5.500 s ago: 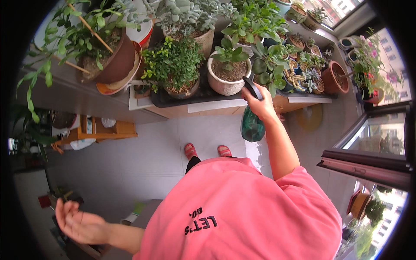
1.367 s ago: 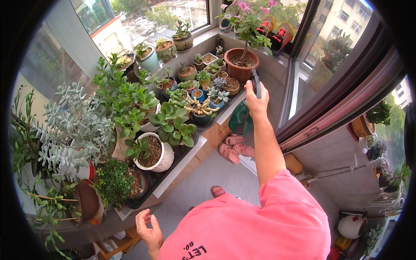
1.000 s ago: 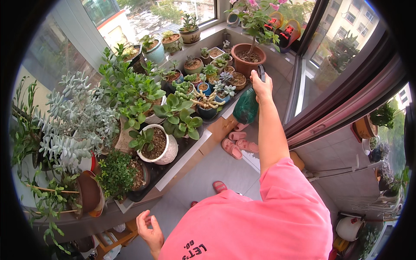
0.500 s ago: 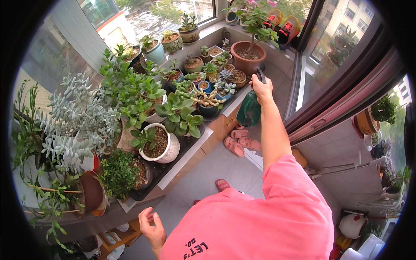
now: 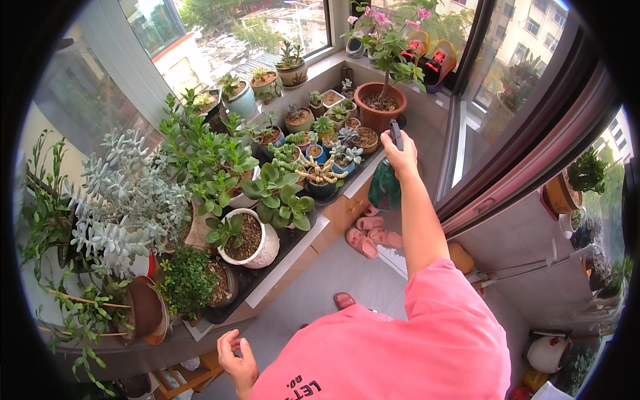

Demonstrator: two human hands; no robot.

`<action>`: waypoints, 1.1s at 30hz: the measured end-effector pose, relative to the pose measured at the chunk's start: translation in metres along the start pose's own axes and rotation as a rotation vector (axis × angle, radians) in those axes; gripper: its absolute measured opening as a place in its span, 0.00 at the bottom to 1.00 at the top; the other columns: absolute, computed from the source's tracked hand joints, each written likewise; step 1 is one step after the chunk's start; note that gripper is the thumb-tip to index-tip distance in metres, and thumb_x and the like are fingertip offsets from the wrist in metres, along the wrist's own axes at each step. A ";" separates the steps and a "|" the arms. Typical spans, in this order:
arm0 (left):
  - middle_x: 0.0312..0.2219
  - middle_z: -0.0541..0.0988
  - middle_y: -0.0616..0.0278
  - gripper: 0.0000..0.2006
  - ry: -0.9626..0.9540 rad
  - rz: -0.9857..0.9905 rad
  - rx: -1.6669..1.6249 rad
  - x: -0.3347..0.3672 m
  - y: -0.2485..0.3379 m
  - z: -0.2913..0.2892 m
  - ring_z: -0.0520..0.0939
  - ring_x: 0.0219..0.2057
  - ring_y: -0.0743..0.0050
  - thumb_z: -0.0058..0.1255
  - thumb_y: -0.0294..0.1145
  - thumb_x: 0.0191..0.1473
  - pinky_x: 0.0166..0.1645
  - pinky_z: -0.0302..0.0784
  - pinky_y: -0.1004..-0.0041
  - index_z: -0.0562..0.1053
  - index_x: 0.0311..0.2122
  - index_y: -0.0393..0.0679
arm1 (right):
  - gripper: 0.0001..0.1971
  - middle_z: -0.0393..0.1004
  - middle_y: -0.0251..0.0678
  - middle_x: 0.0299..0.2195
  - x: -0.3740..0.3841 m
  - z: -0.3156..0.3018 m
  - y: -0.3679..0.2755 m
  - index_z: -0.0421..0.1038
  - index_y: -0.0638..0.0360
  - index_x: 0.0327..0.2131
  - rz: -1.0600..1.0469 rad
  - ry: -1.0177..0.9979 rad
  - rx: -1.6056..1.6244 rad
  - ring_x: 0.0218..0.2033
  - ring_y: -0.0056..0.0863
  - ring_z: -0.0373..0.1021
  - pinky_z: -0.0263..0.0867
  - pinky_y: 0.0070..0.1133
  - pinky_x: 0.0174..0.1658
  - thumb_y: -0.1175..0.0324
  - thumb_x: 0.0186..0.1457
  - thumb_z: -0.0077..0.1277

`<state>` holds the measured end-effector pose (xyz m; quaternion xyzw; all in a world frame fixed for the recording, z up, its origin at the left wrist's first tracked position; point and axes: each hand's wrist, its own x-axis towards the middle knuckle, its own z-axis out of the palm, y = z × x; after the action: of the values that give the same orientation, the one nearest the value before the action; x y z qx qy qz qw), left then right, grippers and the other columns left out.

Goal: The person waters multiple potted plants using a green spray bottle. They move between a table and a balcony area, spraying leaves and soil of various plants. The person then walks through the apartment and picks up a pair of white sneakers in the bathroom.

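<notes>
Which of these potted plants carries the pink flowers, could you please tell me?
The tall plant in the terracotta pot, beyond the right hand and its green spray bottle; its pink flowers set it apart from the small succulents beside it.

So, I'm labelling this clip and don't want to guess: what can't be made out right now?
All in the head view:
Green spray bottle: fill level unclear; tinted, partly behind the right hand and forearm.
Whether a finger presses the trigger: hidden by the hand itself.
Any mist: too fine to tell.
Pink shirt: its print runs off the lower edge.
</notes>
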<state>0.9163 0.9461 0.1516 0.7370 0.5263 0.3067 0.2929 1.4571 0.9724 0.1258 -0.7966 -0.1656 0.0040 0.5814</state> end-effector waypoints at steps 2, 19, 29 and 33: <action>0.37 0.72 0.54 0.11 -0.001 0.016 -0.006 0.001 -0.004 0.001 0.75 0.28 0.71 0.46 0.18 0.47 0.33 0.71 0.75 0.70 0.40 0.33 | 0.12 0.72 0.28 0.24 -0.007 -0.004 -0.007 0.74 0.57 0.32 -0.025 0.021 -0.042 0.27 0.18 0.67 0.64 0.20 0.35 0.60 0.48 0.56; 0.35 0.73 0.58 0.10 0.023 0.079 -0.002 0.003 0.001 0.004 0.76 0.29 0.72 0.48 0.21 0.49 0.34 0.72 0.76 0.71 0.38 0.34 | 0.09 0.73 0.27 0.26 -0.048 -0.032 -0.090 0.72 0.61 0.36 -0.403 -0.229 0.398 0.28 0.15 0.66 0.64 0.17 0.34 0.66 0.54 0.54; 0.33 0.73 0.59 0.09 0.064 0.063 -0.022 -0.003 -0.017 -0.003 0.75 0.28 0.76 0.48 0.21 0.49 0.33 0.70 0.78 0.71 0.38 0.34 | 0.09 0.72 0.30 0.24 -0.080 -0.048 -0.097 0.71 0.61 0.36 -0.453 -0.093 0.224 0.25 0.16 0.67 0.64 0.16 0.33 0.67 0.54 0.54; 0.25 0.71 0.64 0.03 0.118 0.088 0.008 -0.009 -0.034 -0.002 0.71 0.23 0.79 0.49 0.23 0.50 0.28 0.67 0.78 0.70 0.31 0.36 | 0.09 0.71 0.28 0.22 -0.104 -0.047 -0.078 0.71 0.61 0.35 -0.385 -0.111 0.246 0.24 0.13 0.66 0.63 0.15 0.31 0.67 0.54 0.54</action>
<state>0.8924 0.9468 0.1261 0.7411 0.5109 0.3603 0.2447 1.3484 0.9221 0.1938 -0.6720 -0.3444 -0.0428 0.6541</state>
